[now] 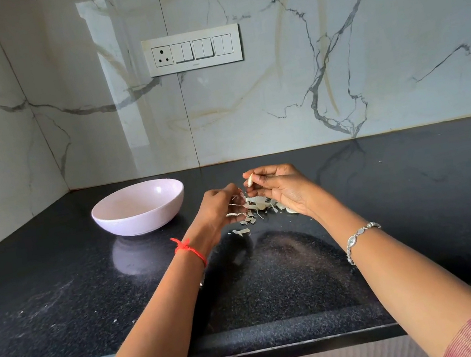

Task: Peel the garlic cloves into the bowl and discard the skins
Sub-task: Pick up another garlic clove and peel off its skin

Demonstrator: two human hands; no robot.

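The right hand (280, 189) hides part of the heap of skins (256, 206) on the black counter (419, 193). The pale lumps at its heel may be cloves, but this is hard to make out. Its thumb and fingertips pinch one garlic clove (250, 181) above the heap. The left hand (217, 208) curls just beside it; whether it holds a sliver of skin cannot be told. One pink bowl (141, 223) stands to the left, apart from the hands. The print on the one switch panel (192, 50) is too small to read.
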